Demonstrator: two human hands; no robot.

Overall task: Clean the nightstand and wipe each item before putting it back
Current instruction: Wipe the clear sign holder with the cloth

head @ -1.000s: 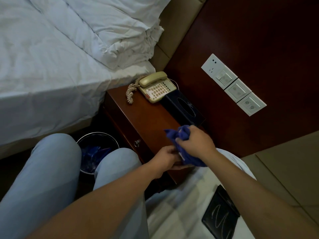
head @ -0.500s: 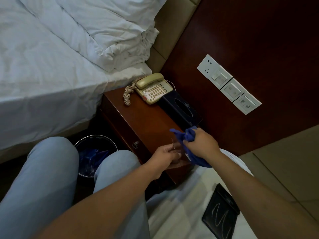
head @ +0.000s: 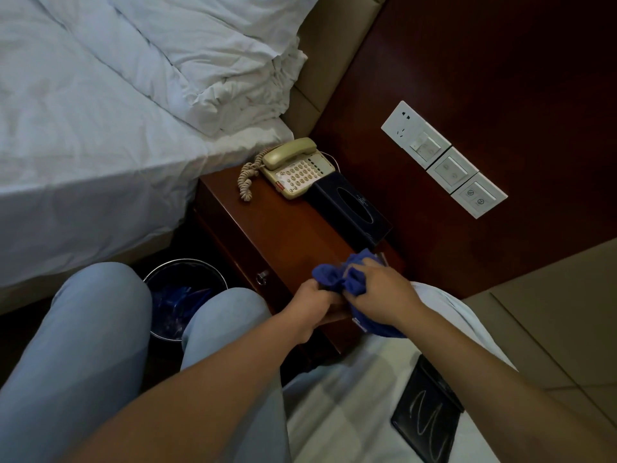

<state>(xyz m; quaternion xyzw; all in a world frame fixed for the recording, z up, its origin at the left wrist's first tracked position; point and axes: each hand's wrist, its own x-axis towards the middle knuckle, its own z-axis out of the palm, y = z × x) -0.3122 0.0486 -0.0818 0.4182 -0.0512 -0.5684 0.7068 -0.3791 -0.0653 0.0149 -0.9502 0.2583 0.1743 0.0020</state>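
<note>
Both hands have shifted a little toward the nightstand's near right corner since a moment ago, and the blue cloth now bunches higher over the clear item between them. Nearest the camera, two knees in light blue trousers frame a small wastebasket (head: 182, 297) with blue plastic inside, and a black tray (head: 427, 421) lies on white fabric at lower right. Just beyond, the left hand (head: 312, 304) curls its fingers around something small and see-through that the cloth mostly hides; what it is cannot be told. The right hand (head: 380, 294) grips the blue cloth (head: 337, 277), fingers closed into its folds, pressing it against that item above the nightstand (head: 283, 228) edge. Farther back on the wooden top, a black tissue box (head: 350, 208) sits touching a beige telephone (head: 297, 170) with a coiled cord. A white bed (head: 100, 128) lies to the left, wall switches (head: 444, 158) to the right.
</note>
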